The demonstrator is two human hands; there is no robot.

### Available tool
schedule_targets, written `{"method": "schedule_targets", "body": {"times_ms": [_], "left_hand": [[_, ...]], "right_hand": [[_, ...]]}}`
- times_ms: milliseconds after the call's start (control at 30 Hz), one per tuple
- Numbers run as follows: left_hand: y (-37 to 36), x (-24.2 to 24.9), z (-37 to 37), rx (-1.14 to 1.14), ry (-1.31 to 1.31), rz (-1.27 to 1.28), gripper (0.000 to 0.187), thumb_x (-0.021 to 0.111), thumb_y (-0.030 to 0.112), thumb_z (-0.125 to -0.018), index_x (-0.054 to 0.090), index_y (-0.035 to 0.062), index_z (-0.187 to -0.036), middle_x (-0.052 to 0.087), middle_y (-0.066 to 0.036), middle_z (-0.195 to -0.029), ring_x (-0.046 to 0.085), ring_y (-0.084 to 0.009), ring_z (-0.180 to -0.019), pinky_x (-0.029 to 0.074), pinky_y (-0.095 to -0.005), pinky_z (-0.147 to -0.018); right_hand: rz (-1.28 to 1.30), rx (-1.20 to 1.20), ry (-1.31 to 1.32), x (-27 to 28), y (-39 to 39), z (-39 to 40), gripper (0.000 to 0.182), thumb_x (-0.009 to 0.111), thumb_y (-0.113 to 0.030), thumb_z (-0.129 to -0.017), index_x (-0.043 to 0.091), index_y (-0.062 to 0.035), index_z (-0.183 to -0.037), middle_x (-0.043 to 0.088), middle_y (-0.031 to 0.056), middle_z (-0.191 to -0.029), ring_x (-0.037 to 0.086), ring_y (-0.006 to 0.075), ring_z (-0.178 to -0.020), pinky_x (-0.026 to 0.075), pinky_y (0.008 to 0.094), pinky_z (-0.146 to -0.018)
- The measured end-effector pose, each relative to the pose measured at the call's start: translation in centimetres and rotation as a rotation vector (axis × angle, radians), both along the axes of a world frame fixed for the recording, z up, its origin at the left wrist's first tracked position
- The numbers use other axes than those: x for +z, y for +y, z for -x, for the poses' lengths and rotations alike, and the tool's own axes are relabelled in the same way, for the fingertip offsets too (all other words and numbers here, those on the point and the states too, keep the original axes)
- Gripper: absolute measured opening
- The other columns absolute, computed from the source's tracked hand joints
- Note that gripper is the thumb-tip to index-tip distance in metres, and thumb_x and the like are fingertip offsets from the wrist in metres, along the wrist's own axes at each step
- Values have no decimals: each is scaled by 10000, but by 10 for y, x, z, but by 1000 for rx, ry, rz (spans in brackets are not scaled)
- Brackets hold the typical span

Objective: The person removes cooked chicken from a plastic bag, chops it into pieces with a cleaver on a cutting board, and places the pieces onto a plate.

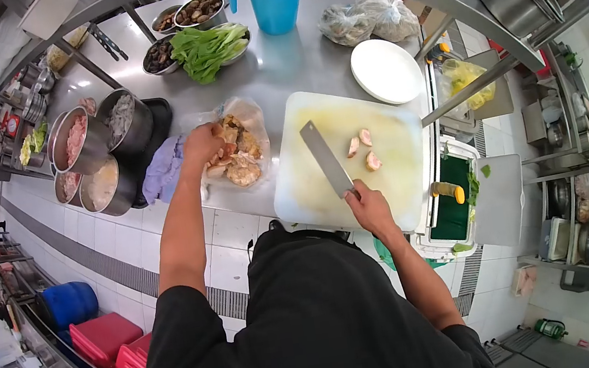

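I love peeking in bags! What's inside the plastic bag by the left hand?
Lumpy, brownish food pieces that look like meat show in the plastic bag. The left hand covers some, so I can't see underneath.

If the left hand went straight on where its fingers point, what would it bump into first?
The left hand would most likely bump into the food pieces in the clear plastic bag. It looks right at them, but depth is unclear from this one view.
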State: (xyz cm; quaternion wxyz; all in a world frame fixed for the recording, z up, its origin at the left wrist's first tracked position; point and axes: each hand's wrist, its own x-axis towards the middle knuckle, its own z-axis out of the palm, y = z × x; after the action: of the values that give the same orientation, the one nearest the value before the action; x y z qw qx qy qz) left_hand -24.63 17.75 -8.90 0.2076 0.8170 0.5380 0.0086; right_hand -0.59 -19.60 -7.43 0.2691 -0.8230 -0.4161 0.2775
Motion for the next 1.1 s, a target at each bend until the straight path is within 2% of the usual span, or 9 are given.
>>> {"method": "schedule_targets", "body": {"times_ms": [167, 233, 300, 467, 700, 800, 900, 933, 1100], "left_hand": [[8, 24, 4, 48, -368, 16, 516, 737, 237, -774, 696, 90, -1266, 747, -202, -1056, 720, -366, -946, 555, -448, -868], [-42, 36, -34, -67, -562, 184, 499, 703, 219, -804, 671, 78, -1282, 743, -201, -1056, 720, -349, -889, 556, -448, -843], [-103, -3, -79, -295, -529, 53, 485, 699, 186, -810, 661, 84, -1283, 743, -168, -1004, 694, -354, -858, 558, -462, -832], [-211, -31, -129, -553, -443, -228, 466, 748, 165, -799, 662, 96, -1252, 655, -127, -1207, 596, -361, -1139, 496, -444, -1011], [-198, -47, -99, -467, -649, -57, 279, 729, 75, -828, 688, 50, -1103, 650, -107, -1137, 622, -328, -1085, 517, -423, -943], [-208, -51, -106, -412, -705, -77, 217, 723, 68, -838, 682, 43, -1049, 654, -109, -1100, 642, -326, -1034, 535, -415, -904], [-208, -47, -106, -412, -713, -82, 211, 729, 62, -831, 682, 47, -1036, 651, -108, -1092, 651, -324, -1008, 546, -409, -878], [-209, -49, -106, -410, -715, -80, 211, 729, 62, -831, 682, 47, -1036, 651, -108, -1092, 651, -324, -1008, 546, -409, -878], [-211, -50, -106, -365, -729, -93, 172, 738, 70, -830, 691, 44, -994, 651, -115, -1080, 652, -325, -1001, 546, -414, -868]], "right_hand": [[46, -102, -53, -8, -5, -13, 301, 566, -321, -988, 584, -29, -1057, 698, 281, -847, 665, 506, -815, 504, 589, -739], [46, -126, -95, -12, -6, -24, 294, 565, -303, -990, 579, -32, -1103, 699, 284, -839, 670, 502, -797, 508, 595, -728], [9, -149, -203, -10, -5, -31, 301, 563, -280, -992, 565, -35, -1165, 700, 280, -816, 675, 495, -760, 514, 600, -706], [-7, -165, -227, 15, -2, -19, 317, 567, -269, -992, 551, -31, -1200, 696, 264, -774, 676, 484, -715, 521, 593, -673], [-150, -75, -214, 59, 14, -3, 224, 578, -225, -1009, 582, -17, -1092, 667, 223, -698, 659, 442, -623, 493, 547, -573], [-458, -179, -173, 97, 30, 3, 237, 582, -235, -1011, 557, 1, -1017, 658, 218, -690, 650, 443, -611, 491, 541, -559], [-298, -98, -293, 39, 41, -1, 231, 574, -243, -1005, 565, -14, -1041, 668, 225, -719, 666, 438, -643, 501, 557, -585], [15, 36, -289, 15, 42, -4, 231, 563, -255, -999, 571, -38, -1078, 680, 235, -751, 680, 439, -688, 516, 576, -625], [61, 84, -348, 10, 41, -22, 249, 553, -267, -995, 570, -49, -1113, 689, 243, -772, 673, 465, -705, 532, 582, -656]]}}
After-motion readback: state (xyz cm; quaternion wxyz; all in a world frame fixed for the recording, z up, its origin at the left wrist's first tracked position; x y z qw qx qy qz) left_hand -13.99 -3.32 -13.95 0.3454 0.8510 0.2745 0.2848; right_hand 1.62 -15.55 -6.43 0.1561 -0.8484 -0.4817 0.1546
